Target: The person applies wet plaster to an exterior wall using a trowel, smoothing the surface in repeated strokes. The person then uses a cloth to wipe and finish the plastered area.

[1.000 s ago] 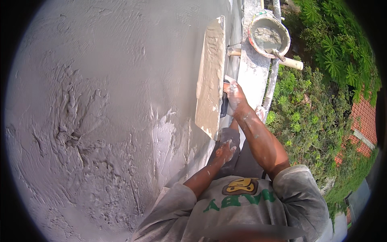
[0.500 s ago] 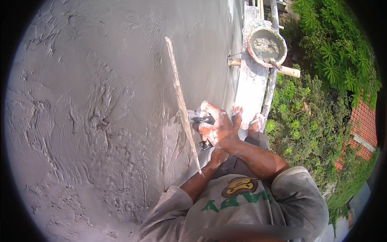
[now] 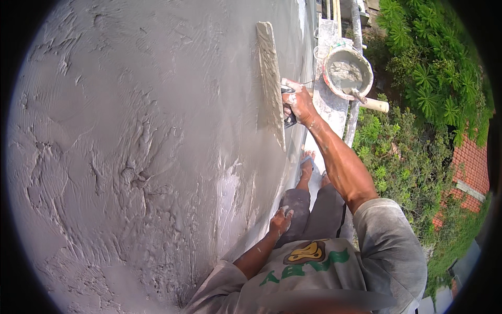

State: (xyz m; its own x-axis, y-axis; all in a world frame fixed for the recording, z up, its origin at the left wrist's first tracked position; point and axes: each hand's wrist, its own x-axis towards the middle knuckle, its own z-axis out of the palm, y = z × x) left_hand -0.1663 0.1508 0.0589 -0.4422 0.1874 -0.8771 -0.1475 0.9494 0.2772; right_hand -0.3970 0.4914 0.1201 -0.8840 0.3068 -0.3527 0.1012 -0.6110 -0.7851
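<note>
My right hand point(image 3: 299, 104) is closed round the handle of a long plastering float point(image 3: 270, 78). The float's narrow blade is smeared with wet grey mortar and stands steeply against the plastered wall point(image 3: 157, 94). Whether the whole blade touches the wall, I cannot tell. Beside my thigh, low down, my left hand point(image 3: 281, 222) has its fingers loosely bent and a little apart, with nothing seen in it. The wall is wet and grey, smoother near the float and rough with ridges farther left. A paler smooth patch shows near my left hand.
A round bucket point(image 3: 347, 73) of grey mortar, with a handle sticking out, stands on a narrow plank point(image 3: 329, 112). A pole point(image 3: 375, 104) crosses under the plank. My sandalled feet are on it. Shrubs point(image 3: 387, 152) and a tiled roof point(image 3: 470, 162) lie beyond its right side.
My right hand has carried the float away from me along the wall, up and right in view. My left hand has come off it and dropped back beside my thigh.
</note>
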